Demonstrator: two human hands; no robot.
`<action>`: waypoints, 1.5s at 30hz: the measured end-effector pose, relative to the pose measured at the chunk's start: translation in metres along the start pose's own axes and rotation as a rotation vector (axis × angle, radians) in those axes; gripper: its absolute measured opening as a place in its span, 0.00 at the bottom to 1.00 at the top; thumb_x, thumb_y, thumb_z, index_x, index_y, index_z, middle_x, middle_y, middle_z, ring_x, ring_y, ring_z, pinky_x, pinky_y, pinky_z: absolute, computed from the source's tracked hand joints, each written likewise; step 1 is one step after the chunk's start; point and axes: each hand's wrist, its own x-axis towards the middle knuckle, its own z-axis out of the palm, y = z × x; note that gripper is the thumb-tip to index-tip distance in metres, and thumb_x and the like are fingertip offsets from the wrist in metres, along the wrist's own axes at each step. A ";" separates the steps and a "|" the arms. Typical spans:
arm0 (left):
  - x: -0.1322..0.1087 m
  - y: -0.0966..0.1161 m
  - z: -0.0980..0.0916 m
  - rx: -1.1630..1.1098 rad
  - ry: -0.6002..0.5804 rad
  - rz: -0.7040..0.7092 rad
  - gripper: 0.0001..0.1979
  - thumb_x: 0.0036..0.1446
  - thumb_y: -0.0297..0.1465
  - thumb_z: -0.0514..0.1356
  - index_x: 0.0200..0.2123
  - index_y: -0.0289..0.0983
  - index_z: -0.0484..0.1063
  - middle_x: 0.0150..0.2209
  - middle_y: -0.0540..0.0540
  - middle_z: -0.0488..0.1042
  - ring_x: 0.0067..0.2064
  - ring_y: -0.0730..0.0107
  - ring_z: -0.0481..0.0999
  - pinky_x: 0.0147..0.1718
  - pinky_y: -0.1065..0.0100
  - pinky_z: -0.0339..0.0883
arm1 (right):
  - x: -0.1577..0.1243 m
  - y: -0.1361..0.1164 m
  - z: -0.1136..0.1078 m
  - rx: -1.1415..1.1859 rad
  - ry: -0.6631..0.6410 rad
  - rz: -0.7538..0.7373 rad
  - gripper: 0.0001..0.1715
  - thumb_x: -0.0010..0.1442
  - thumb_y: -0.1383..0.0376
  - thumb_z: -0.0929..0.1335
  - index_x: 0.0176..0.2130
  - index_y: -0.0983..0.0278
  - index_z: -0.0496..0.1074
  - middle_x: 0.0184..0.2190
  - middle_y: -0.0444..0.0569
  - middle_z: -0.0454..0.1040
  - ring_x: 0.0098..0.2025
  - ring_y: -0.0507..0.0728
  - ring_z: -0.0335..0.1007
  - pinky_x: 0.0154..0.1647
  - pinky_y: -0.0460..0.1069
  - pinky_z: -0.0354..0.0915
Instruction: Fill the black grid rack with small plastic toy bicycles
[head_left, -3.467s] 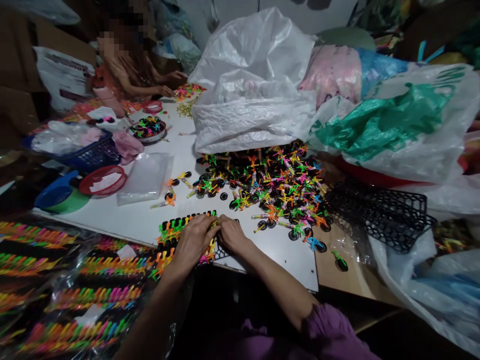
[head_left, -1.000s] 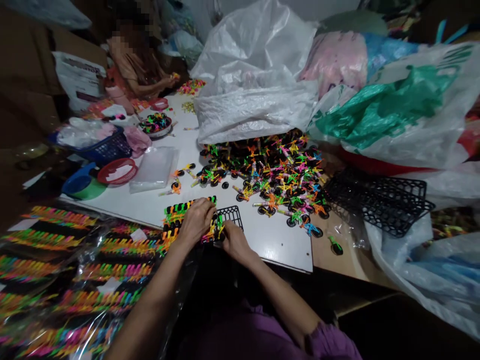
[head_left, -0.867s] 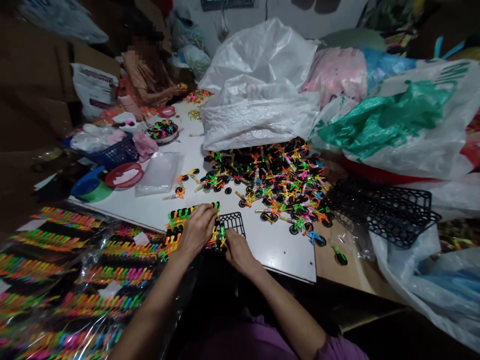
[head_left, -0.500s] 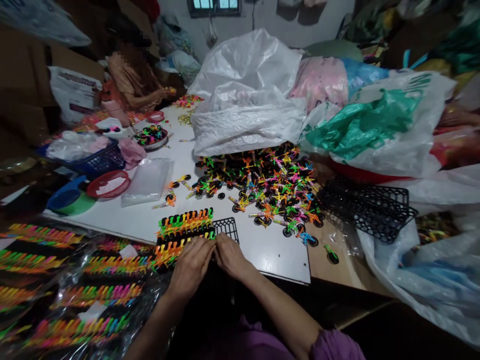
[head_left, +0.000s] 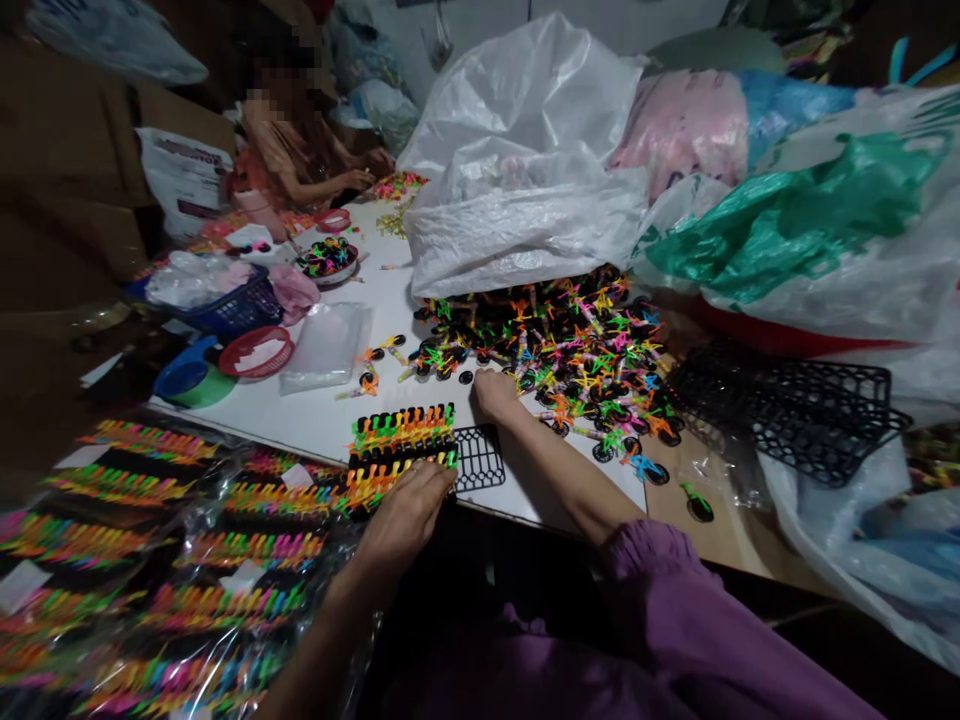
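A black plastic grid tray (head_left: 480, 458) lies at the table's front edge, its left part filled with rows of small colourful plastic toys (head_left: 405, 424) with black parts. My left hand (head_left: 411, 508) is closed over the near row, fingers together at the tray's edge, with the fingertips partly hidden. Farther forward, my right hand (head_left: 496, 394) is at the left front of a big loose pile of the same toys (head_left: 577, 350), which have black wheels and bright frames. Its fingers are curled down, and whatever they hold is out of sight.
Filled toy packs (head_left: 232, 550) in clear plastic cover the lower left. Clear bags (head_left: 326, 345), a red basket (head_left: 257, 352) and a blue basket (head_left: 240, 305) stand left. A white sack (head_left: 525, 230) sits behind the pile; spare black grids (head_left: 810, 410) lie right. Another person (head_left: 300, 150) works far left.
My right hand has left the tray beside my left hand and reached forward to the pile's edge. My left hand stays at the tray. The view has shifted somewhat.
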 end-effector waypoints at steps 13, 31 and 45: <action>-0.002 -0.002 0.001 -0.029 0.012 -0.003 0.15 0.59 0.26 0.47 0.47 0.39 0.68 0.42 0.44 0.72 0.44 0.65 0.70 0.44 0.63 0.66 | -0.132 0.047 0.033 0.084 0.123 -0.120 0.12 0.64 0.67 0.58 0.43 0.65 0.67 0.44 0.55 0.67 0.45 0.57 0.64 0.42 0.49 0.60; 0.008 0.009 0.005 0.105 0.314 -0.039 0.10 0.59 0.30 0.52 0.43 0.38 0.68 0.40 0.44 0.72 0.44 0.65 0.70 0.47 0.61 0.64 | -0.092 0.004 0.062 1.078 0.232 0.112 0.12 0.47 0.63 0.69 0.34 0.65 0.68 0.27 0.42 0.70 0.29 0.51 0.64 0.31 0.45 0.60; 0.065 -0.032 0.010 0.015 0.164 -0.054 0.14 0.57 0.38 0.54 0.43 0.38 0.69 0.37 0.45 0.73 0.40 0.66 0.72 0.39 0.66 0.66 | -0.067 -0.001 0.068 0.454 0.158 -0.235 0.11 0.57 0.71 0.59 0.41 0.64 0.65 0.36 0.48 0.65 0.34 0.53 0.63 0.36 0.46 0.60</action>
